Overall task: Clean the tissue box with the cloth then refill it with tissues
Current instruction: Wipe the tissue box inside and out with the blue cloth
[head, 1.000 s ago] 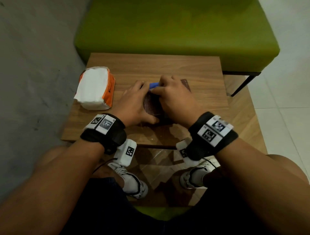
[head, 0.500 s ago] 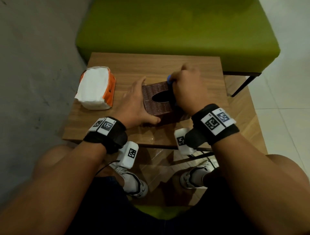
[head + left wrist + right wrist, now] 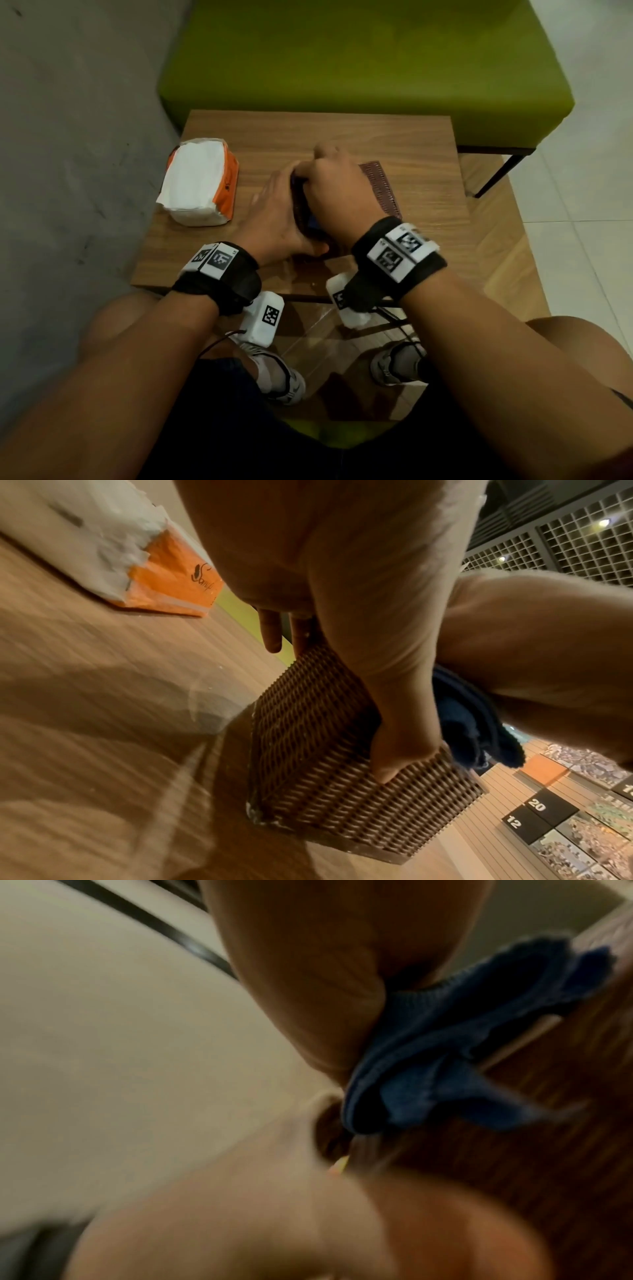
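My right hand (image 3: pixel 337 192), gripping the blue cloth (image 3: pixel 455 1042), has swept back leftward across the wicker tissue box (image 3: pixel 329 753); left hand (image 3: pixel 277 219) clasps its side; wiping continues, refill pending.

Wooden surface (image 3: pixel 342 133) is sitting in front of a green upholstered bench (image 3: pixel 359 61) on black metal legs (image 3: pixel 496 174). Grey floor (image 3: pixel 68 137) is running along the left, pale tiles (image 3: pixel 589 171) on the right. Person's white sneakers (image 3: pixel 284 380) are showing below the surface's near edge.
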Demonstrator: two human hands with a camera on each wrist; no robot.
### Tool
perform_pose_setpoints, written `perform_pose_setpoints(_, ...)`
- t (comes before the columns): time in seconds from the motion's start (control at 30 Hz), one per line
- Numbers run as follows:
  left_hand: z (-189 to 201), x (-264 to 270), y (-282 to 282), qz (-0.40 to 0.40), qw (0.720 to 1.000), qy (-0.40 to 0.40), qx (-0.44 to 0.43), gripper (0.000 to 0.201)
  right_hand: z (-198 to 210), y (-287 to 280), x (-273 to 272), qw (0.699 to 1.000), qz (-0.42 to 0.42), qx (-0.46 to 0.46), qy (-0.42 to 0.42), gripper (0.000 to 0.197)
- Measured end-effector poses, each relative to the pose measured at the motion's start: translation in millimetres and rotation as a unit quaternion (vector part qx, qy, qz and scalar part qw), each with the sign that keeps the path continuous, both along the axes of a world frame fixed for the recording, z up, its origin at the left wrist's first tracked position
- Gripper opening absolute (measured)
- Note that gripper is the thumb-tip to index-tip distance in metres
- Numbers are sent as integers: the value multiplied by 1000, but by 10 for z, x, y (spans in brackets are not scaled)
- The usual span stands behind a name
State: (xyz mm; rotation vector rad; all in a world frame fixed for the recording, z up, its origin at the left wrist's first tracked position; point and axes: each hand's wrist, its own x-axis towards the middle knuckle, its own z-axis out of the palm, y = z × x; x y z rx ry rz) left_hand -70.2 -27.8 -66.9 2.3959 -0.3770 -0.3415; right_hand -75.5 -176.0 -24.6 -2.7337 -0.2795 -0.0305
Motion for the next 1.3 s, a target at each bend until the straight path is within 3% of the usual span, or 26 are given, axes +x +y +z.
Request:
perform_pose_setpoints(0.2, 18, -1, -12, -18, 999, -6, 43, 140, 8, -963, -44, 994, -111, 2, 10, 36)
perform_pose_setpoints(0.43, 215, 85, -259, -111, 967, -57, 222, 137, -202, -967, -294, 991, -127, 41, -20, 39)
perform_pose_setpoints(0.53, 246, 97, -485, -150, 961, -80, 217, 131, -247, -926, -374, 988, -140, 56, -33, 37)
perform_pose_setpoints(0.8, 243, 196, -500, -146, 973, -59, 169, 130, -196, -964, -1021, 994, -84, 56, -37, 32)
perform_pose_setpoints(1.0, 283, 242, -479, -155, 974, -39, 159, 125, -158, -1023, -230, 988, -133, 81, -12, 42)
perform_pose_setpoints(1.2, 346, 245, -482, -164, 972, -44, 164, 121, -214, -947, -1003, 992, -92, 75, -36, 33)
perform_pose_setpoints(1.3, 335, 253, -506, -169, 969, -43, 175, 122, -237, -1003, -724, 990, -116, 69, -35, 33)
